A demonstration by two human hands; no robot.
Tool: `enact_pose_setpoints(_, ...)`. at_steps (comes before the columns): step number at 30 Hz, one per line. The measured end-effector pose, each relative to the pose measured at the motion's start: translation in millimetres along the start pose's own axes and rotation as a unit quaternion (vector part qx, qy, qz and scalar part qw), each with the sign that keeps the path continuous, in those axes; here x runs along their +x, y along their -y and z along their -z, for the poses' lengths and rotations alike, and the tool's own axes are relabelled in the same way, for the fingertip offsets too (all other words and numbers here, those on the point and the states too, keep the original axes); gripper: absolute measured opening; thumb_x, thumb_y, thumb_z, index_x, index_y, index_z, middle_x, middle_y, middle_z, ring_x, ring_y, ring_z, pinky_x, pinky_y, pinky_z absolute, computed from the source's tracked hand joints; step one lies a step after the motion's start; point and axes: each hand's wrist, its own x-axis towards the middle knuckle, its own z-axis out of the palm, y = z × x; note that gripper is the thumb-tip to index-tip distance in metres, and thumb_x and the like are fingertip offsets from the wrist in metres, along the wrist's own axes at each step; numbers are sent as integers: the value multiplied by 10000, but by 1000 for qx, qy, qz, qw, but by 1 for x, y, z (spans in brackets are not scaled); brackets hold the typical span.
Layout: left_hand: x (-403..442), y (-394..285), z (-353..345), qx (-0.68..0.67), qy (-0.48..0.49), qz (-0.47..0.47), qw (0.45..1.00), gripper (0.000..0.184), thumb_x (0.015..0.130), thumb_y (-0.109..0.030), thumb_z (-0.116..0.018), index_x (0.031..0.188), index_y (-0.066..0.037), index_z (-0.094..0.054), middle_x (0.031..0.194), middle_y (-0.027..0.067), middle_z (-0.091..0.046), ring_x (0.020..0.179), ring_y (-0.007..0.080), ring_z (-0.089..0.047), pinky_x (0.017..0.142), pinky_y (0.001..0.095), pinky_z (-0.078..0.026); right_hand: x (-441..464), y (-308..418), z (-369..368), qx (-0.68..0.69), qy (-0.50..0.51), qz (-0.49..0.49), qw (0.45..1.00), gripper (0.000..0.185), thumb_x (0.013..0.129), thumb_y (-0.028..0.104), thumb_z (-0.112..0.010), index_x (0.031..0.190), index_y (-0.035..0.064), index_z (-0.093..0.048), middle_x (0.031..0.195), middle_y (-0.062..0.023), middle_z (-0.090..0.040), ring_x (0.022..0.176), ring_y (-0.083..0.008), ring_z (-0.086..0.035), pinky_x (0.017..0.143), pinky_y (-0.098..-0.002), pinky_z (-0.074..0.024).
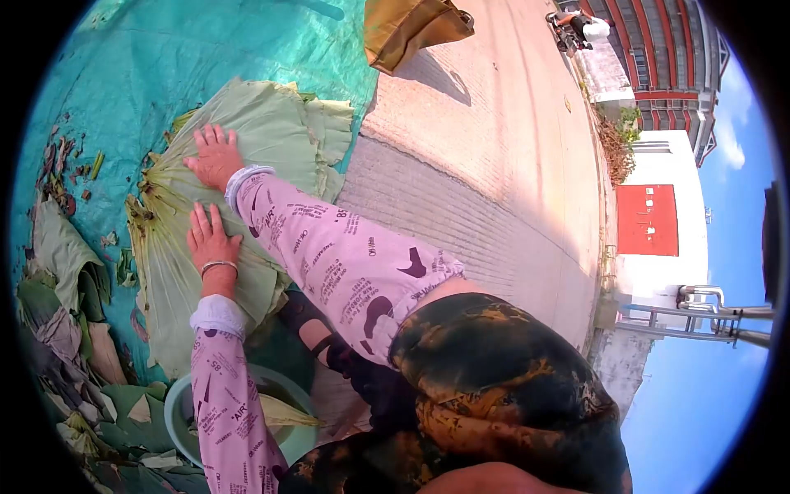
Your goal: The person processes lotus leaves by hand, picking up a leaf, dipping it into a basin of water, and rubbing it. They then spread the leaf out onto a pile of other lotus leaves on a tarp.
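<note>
A fan-shaped stack of large pale-green lotus leaves (271, 123) lies on a teal tarpaulin (107, 99). My right hand (216, 158) rests on its upper part, palm down, fingers spread. Lower on the same leaves is my left hand (214, 247), also flat with fingers apart and a bracelet at the wrist. Neither hand grips anything. Pink printed sleeve covers reach both wrists. Under my left forearm stands a pale-green basin (172, 416), partly hidden, with a yellowish folded leaf (284, 412) showing in it.
Loose and crumpled leaves (66, 255) lie along the left, with dark leaf scraps (62, 165) above them. A brown bag (415, 33) stands at the tarpaulin's edge. Beyond the concrete pavement (494, 140) are a person on a motorbike (576, 31) and a red panel (648, 220).
</note>
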Motion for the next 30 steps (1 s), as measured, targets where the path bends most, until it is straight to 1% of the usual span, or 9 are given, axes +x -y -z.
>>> enact_pose_setpoints(4, 4, 0, 21, -36, 51, 3, 998, 837, 655, -265, -694, 1345, -127, -240, 1428, 101, -149, 1301, 249, -183, 1017, 388, -211, 8, 5, 35, 14, 79, -18, 997, 579, 811, 397, -483, 1249, 35, -372, 1307, -157, -359, 1244, -299, -270, 996, -499, -191)
enact_pose_setpoints(6, -2, 9, 30, -86, 47, -23, 995, 789, 682, -196, -674, 1340, -111, -248, 1413, 121, -184, 1282, 269, -230, 1009, 384, -242, 1, 5, 51, 28, 17, 31, 999, 537, 821, 363, -481, 1226, 24, -382, 1263, -171, -395, 1196, -311, -328, 966, -471, -241)
enact_pose_setpoints(9, -30, 36, 27, -303, -41, -55, 951, 684, 720, -80, -620, 1318, -85, -287, 1363, 159, -276, 1233, 306, -309, 985, 370, -291, -34, -9, 55, 69, -70, 54, 994, 437, 818, 280, -493, 1153, 9, -418, 1141, -188, -472, 1063, -329, -435, 900, -430, -315)
enact_pose_setpoints(11, -70, 50, 47, -293, -101, -65, 948, 578, 742, -4, -568, 1276, -61, -355, 1286, 184, -381, 1183, 331, -371, 971, 357, -317, -86, -15, 76, 93, -7, 46, 995, 420, 820, 286, -481, 1134, 11, -441, 1132, -190, -477, 1054, -342, -442, 896, -426, -335)
enact_pose_setpoints(14, -138, 92, 50, -317, -115, -21, 941, 511, 739, 2, -571, 1226, -47, -424, 1224, 176, -453, 1142, 323, -422, 961, 359, -330, -153, -46, 84, 155, 42, 77, 984, 431, 837, 302, -474, 1146, 3, -446, 1128, -212, -487, 1050, -357, -460, 894, -397, -367)
enact_pose_setpoints(19, -233, 166, 69, -344, -111, 83, 929, 485, 714, 58, -574, 1176, -36, -462, 1166, 160, -496, 1083, 301, -478, 904, 343, -384, -238, -60, 154, 179, 89, 3, 980, 411, 839, 293, -490, 1129, 3, -463, 1047, -227, -547, 986, -349, -527, 860, -373, -411)
enact_pose_setpoints(21, -273, 181, 107, -175, -153, 67, 970, 437, 745, -37, -586, 1164, -40, -465, 1134, 156, -508, 1025, 306, -502, 864, 350, -410, -255, -47, 185, 227, 60, 45, 971, 366, 832, 233, -532, 1109, -1, -478, 1021, -204, -575, 942, -282, -572, 813, -325, -442)
enact_pose_setpoints(26, -357, 196, 149, -78, -156, 192, 966, 426, 770, -189, -596, 1165, -84, -474, 1145, 159, -510, 1035, 334, -497, 877, 356, -403, -254, 8, 244, 254, 143, 130, 948, 345, 849, 190, -548, 1145, 19, -505, 1102, -108, -559, 1013, -170, -524, 869, -276, -405)
enact_pose_setpoints(30, -406, 189, 108, -174, -69, 328, 926, 412, 758, -242, -605, 1109, -42, -524, 1080, 188, -554, 997, 349, -525, 856, 387, -420, -287, 121, 316, 190, 205, 292, 915, 362, 887, 190, -497, 1209, 29, -457, 1168, -81, -517, 1064, -170, -502, 895, -269, -382)
